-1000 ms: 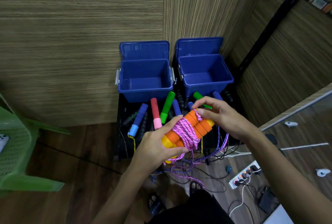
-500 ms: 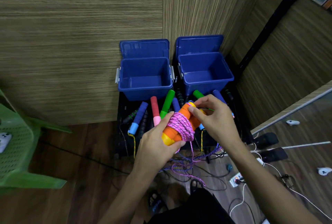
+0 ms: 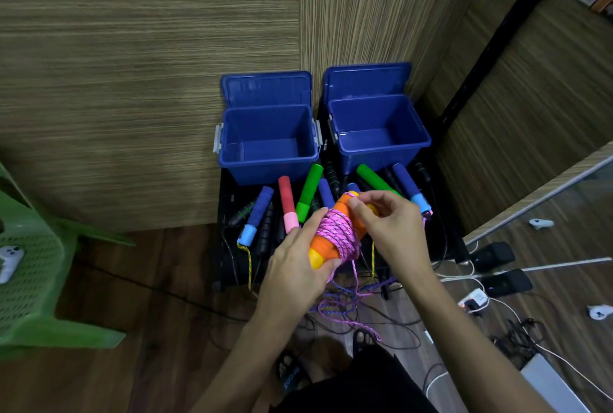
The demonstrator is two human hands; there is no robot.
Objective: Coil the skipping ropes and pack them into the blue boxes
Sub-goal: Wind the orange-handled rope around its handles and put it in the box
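rope in hand: pink cord wound round a pair of orange handles, held up in front of the person, nearer than the two blue boxes, which both look empty with lids up

left hand: fingers curled round the near yellow-capped end of the handles, clamped on the bundle

right hand: fingertips pinched together at the far top end of the bundle, looks like it's on the cord there, though the exact strand is hard to make out

loose tail: a good bit of pink cord hangs down from the bundle to the floor, tangled with other cords

how it'll handle: my guess is light overall, foam handles a bit squishy and grippy, cord floppy and keen to unwind. Best held by the handles across the wraps so the coil stays pinned

vs a second ago: right hand has come in from out right to sit over the top end, the wraps look tighter and bunched more toward the middle, and the bundle has swung more upright

other ropes: green, red and blue handles lie on the dark stand just in front of the boxes
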